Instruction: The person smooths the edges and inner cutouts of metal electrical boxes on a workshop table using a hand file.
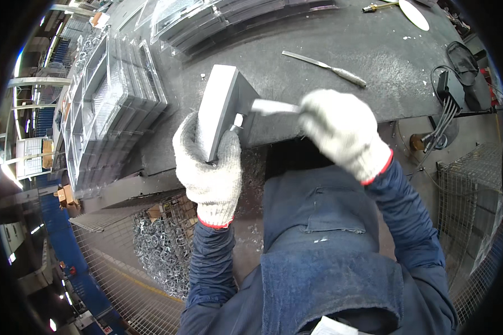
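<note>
Gloves are covering both hands, and the left hand [209,173] is gripping a grey, box-shaped metal part [217,106], fingers on one side and thumb on the other, so that the piece is standing tilted over the near edge of the dark tabletop [385,67]. The right hand [341,131], partly blurred, is closing around a pale, flat tool [275,107] — its free end is pointing left, at the hollow side of the part, though whether the two are touching I cannot tell. Beyond the hands, a slim flat tool with a thicker handle [349,76] is lying aslant on the tabletop. One stack of grey frames [114,111] is standing to the left; another stack [229,28] is sitting at the far side. Below, left of the left forearm, a heap of shiny metal pieces [161,254] is resting in a wire basket — the single pieces are showing too small to make out.
</note>
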Demonstrator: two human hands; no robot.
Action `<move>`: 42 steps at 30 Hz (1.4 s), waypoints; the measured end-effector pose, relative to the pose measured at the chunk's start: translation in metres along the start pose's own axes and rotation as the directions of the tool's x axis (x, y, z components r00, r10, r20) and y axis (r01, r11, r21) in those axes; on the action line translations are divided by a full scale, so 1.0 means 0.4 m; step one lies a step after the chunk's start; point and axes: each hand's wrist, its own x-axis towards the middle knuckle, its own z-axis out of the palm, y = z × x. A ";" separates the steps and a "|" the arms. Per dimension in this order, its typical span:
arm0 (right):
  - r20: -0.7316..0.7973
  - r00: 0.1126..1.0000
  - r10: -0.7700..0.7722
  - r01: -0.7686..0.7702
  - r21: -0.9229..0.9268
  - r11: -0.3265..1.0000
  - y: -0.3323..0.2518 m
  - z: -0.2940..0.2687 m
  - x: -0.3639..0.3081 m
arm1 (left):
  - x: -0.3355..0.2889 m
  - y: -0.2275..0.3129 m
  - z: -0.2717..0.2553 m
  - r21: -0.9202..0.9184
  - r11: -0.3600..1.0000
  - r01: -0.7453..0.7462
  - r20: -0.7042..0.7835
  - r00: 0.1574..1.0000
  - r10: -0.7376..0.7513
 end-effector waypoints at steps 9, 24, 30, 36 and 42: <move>-0.071 0.997 0.011 0.000 0.144 0.990 -0.055 0.070 -0.018 | 0.007 -0.016 0.005 -0.032 0.999 -0.020 -0.040 0.999 0.018; -0.008 0.998 -0.059 0.059 0.001 0.998 -0.087 0.190 0.046 | -0.001 -0.003 0.016 -0.030 0.998 -0.051 -0.030 0.998 0.050; 0.160 0.987 0.027 -0.028 0.005 1.000 -0.115 0.085 0.060 | 0.000 -0.007 0.003 0.095 0.993 -0.072 -0.033 0.997 0.075; 0.288 0.938 0.196 -0.244 0.145 0.959 -0.148 0.077 0.078 | 0.000 -0.037 -0.004 0.014 0.998 -0.055 -0.012 0.998 0.056; 0.107 0.994 0.016 -0.014 -0.015 1.000 -0.106 0.152 0.062 | 0.013 -0.007 0.016 -0.014 0.997 -0.075 -0.009 0.997 0.075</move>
